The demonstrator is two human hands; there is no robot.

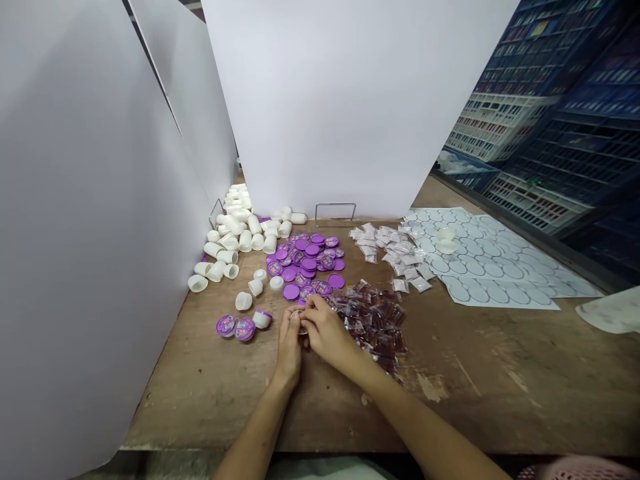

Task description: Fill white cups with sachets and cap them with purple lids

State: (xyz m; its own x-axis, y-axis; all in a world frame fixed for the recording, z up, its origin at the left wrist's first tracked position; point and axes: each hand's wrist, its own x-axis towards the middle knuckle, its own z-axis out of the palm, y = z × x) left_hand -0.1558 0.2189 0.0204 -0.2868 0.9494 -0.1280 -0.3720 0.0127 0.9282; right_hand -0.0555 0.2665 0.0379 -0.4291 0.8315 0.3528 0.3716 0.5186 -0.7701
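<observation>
My left hand (289, 347) is wrapped round a small whitish plastic cup (299, 324), mostly hidden by my fingers. From the other side, the bent fingers of my right hand (324, 328) close on its rim. Just beyond both hands lies a heap of round purple lids (309, 257), some printed. Dark brown sachets (373, 323) are piled close to my right wrist. Left of my hands sits a tilted white cup with a purple lid (262, 319), beside two purple-topped cups (245, 329). Small open white cups (244, 301) stand a little farther off.
Many white cups (230, 241) are heaped along the left board. White sachets (395, 250) lie at the back right, beside sheets printed with circles (490, 257) that carry clear round pieces (447, 240). White boards (350, 107) enclose the back and left; stacked crates (550, 133) stand at right.
</observation>
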